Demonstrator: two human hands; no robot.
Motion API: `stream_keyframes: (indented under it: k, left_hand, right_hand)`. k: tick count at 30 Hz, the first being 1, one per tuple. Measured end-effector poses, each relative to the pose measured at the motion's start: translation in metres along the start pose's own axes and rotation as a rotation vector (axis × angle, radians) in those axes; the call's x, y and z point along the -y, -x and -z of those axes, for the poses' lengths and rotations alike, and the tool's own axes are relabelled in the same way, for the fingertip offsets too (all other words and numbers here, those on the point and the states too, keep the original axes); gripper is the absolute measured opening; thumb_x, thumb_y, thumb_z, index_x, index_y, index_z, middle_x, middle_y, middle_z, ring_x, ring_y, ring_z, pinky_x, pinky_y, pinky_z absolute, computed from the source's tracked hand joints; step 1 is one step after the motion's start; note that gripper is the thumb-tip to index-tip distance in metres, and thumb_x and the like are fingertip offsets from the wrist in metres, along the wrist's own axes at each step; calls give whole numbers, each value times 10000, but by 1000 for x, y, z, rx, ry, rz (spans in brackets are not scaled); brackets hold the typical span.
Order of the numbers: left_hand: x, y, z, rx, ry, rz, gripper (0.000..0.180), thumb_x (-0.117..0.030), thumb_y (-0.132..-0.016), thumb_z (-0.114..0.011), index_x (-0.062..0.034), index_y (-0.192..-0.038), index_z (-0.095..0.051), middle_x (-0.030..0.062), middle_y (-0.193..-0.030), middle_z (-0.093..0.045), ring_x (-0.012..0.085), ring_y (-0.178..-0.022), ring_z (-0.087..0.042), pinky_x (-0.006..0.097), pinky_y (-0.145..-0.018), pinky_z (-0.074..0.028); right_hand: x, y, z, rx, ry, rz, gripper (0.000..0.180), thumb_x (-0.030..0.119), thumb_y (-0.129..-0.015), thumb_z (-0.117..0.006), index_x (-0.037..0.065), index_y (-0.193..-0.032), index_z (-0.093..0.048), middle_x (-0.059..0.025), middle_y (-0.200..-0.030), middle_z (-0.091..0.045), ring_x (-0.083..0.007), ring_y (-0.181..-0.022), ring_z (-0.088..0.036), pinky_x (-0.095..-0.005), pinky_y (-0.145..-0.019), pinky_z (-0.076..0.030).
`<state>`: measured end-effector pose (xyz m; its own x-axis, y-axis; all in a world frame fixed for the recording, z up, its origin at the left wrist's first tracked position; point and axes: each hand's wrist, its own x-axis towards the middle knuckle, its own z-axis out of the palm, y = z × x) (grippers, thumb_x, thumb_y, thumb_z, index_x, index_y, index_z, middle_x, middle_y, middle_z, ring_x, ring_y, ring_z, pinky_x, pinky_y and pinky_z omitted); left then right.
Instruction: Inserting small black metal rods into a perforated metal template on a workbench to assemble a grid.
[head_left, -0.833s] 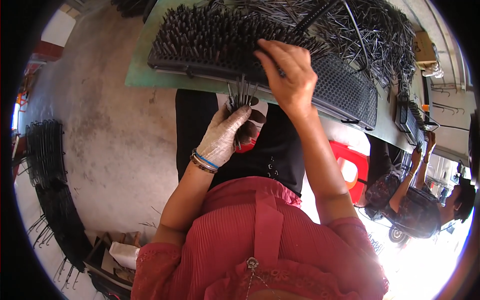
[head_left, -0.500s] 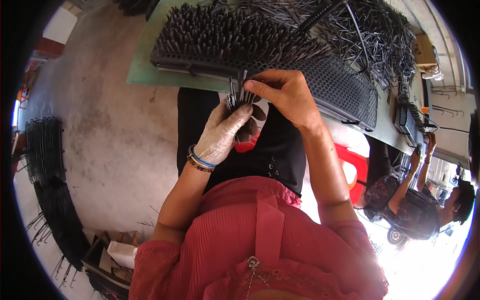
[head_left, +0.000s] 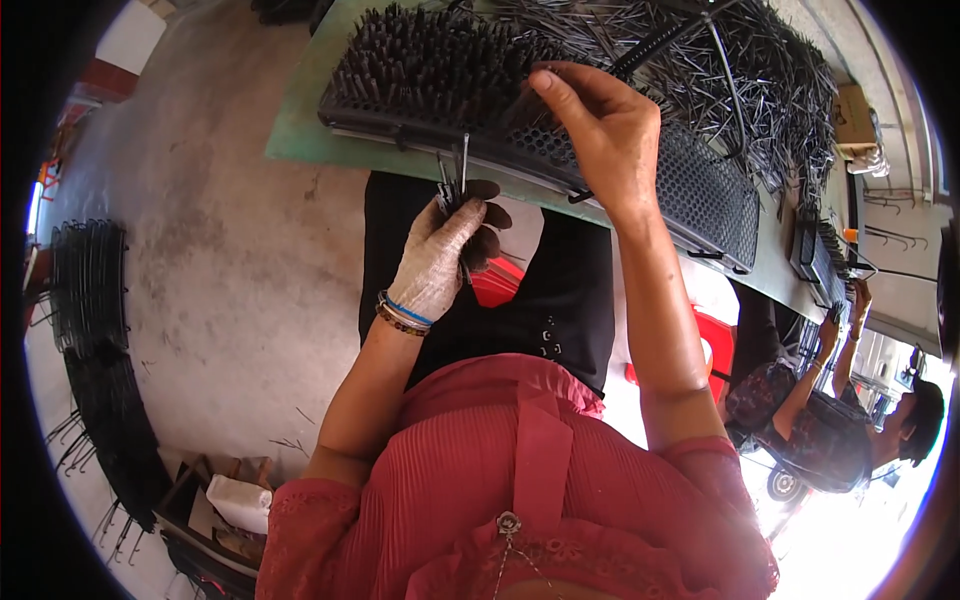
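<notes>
My left hand (head_left: 440, 250), in a whitish glove with dark-stained fingertips, is closed round a small bundle of thin dark metal rods (head_left: 462, 165), which stick up from its grip. It is just in front of the table edge, above my lap. My bare right hand (head_left: 610, 130) is over the perforated black rack (head_left: 690, 180), thumb and fingers pinched together. Dark, blurred rods (head_left: 522, 112) show under its fingertips; how many I cannot tell. Upright rods (head_left: 430, 65) stand packed in the holes of the rack's left part, while bare holes show on the right.
A heap of loose dark rods (head_left: 740, 90) lies behind the rack on the green table (head_left: 300, 135). A black bar frame (head_left: 725, 75) rises over it. At the right, a co-worker (head_left: 800, 420) works at another rack (head_left: 815, 260). Hanging black racks (head_left: 95, 330) line the left side.
My right hand has moved up and away from the left hand to the rack. The bundle in my left hand looks thinner, and that hand has shifted slightly left.
</notes>
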<state>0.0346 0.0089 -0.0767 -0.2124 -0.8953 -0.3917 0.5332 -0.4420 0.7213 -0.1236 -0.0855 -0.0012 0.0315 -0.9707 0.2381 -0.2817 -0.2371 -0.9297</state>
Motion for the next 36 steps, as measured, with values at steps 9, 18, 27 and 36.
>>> stream_keyframes:
  k: [9, 18, 27, 36]
  left_hand:
    - [-3, 6, 10, -30, 81, 7, 256, -200, -967, -551, -23, -1150, -579, 69, -903, -651, 71, -625, -555, 202, -534, -425]
    - [-1, 3, 11, -43, 90, 12, 253, -194, -963, -556, -23, -1148, -578, 76, -900, -650, 82, -621, -556, 207, -538, -430]
    - [0, 8, 11, -30, 83, 28, 264, -206, -963, -549, -27, -1157, -571, 50, -895, -648, 54, -620, -552, 193, -511, -416]
    - [-2, 11, 9, -15, 81, 59, 266, -204, -967, -553, -20, -1156, -574, 81, -899, -656, 77, -611, -553, 206, -550, -436]
  right_hand:
    - [-7, -4, -29, -129, 115, 145, 214, 160, -830, -743, -3, -967, -718, -102, -809, -721, -101, -691, -651, -241, -638, -516]
    - [2, -6, -30, -36, 254, 280, 200, 139, -825, -737, 9, -976, -714, -108, -863, -718, -139, -727, -667, -257, -668, -524]
    - [1, -3, -32, -19, 325, 348, 212, 140, -833, -734, 24, -1009, -713, -96, -898, -725, -119, -763, -670, -247, -702, -523]
    - [2, -3, -32, -77, 363, 371, 194, 133, -816, -737, 23, -973, -708, -117, -888, -715, -197, -749, -677, -286, -682, -533]
